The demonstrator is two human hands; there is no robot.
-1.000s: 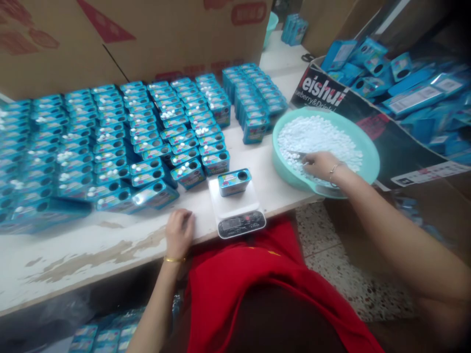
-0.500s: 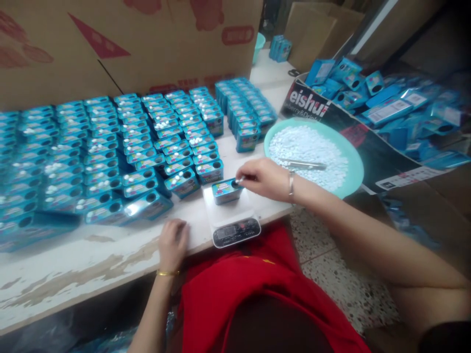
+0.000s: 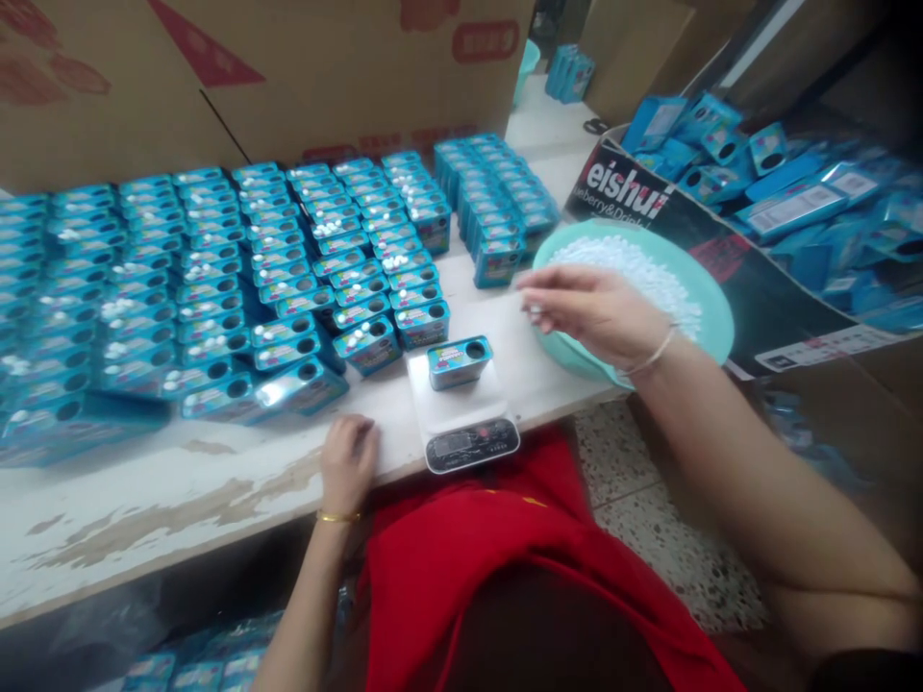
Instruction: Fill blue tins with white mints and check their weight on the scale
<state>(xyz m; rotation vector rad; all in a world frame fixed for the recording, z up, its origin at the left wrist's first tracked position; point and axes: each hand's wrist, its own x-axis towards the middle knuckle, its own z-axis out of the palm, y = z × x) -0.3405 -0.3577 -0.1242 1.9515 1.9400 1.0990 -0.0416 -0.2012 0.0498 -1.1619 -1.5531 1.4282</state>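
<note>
One blue box (image 3: 459,362) with a dark round hole lies on a small white scale (image 3: 472,445) at the table edge. My right hand (image 3: 595,309) is raised over the near left rim of the green bowl (image 3: 710,327), fingers pinched around a small white pellet. White pellets (image 3: 653,274) fill part of the bowl. Left of the scale, my left hand (image 3: 350,461) rests on the table's edge with its fingers curled; whether anything is in them is hidden.
Rows of blue boxes (image 3: 281,259) cover the left of the table, some with white pellets on top. A printed carton (image 3: 627,192) heaped with blue boxes stands at the right. A large cardboard box (image 3: 252,86) stands behind.
My right hand has moved right and away from the box on the scale, to the bowl. The view has shifted slightly. My left hand stays at the table edge.
</note>
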